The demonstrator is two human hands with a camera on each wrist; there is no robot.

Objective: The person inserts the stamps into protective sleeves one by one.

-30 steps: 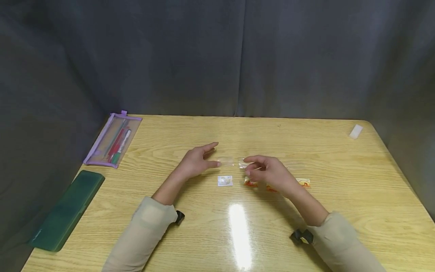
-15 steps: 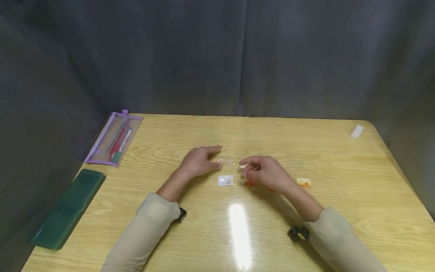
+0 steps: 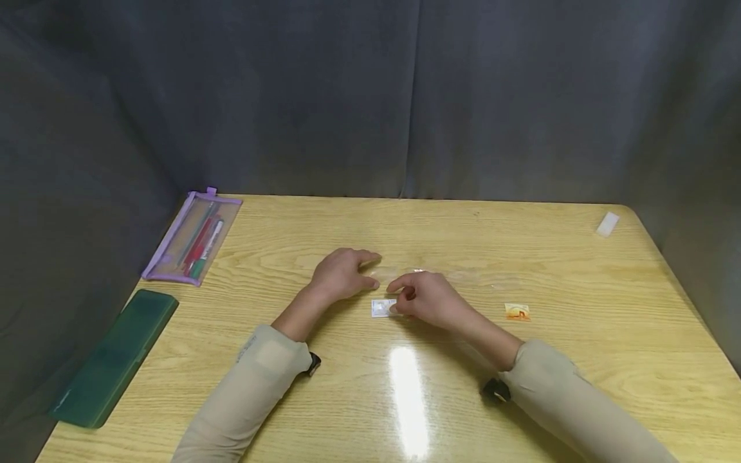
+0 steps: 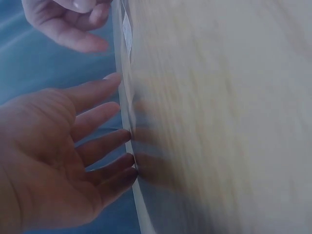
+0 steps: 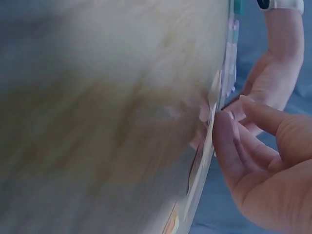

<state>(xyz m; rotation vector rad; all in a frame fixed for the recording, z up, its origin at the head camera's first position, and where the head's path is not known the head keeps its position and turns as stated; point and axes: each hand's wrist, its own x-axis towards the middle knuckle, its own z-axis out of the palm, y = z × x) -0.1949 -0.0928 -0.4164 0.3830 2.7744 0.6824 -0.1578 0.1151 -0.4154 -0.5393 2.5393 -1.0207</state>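
Note:
A small white stamp-like piece of paper (image 3: 381, 308) with a pale print lies on the table between my hands. My right hand (image 3: 431, 299) is over its right edge, thumb and forefinger apart and the other fingers bent. In the right wrist view, the right fingertips (image 5: 223, 119) are close to the tabletop, with nothing seen between them and the thumb. My left hand (image 3: 341, 275) rests palm inward with fingers extended. Its fingertips lie beside a clear plastic strip (image 3: 384, 272), hard to see against the wood. An orange and yellow stamp-like piece (image 3: 517, 312) lies farther right.
A purple-edged mesh pouch (image 3: 193, 238) with pens lies at the far left, a dark green pencil case (image 3: 118, 357) nearer. Near the back right corner is a white eraser-like block (image 3: 608, 224). Dark curtains (image 3: 370, 96) stand behind the table.
My right hand has moved left and nearer, from the orange pieces to the white piece's right edge. It now covers the orange pieces seen below it earlier. My left hand has shifted slightly right.

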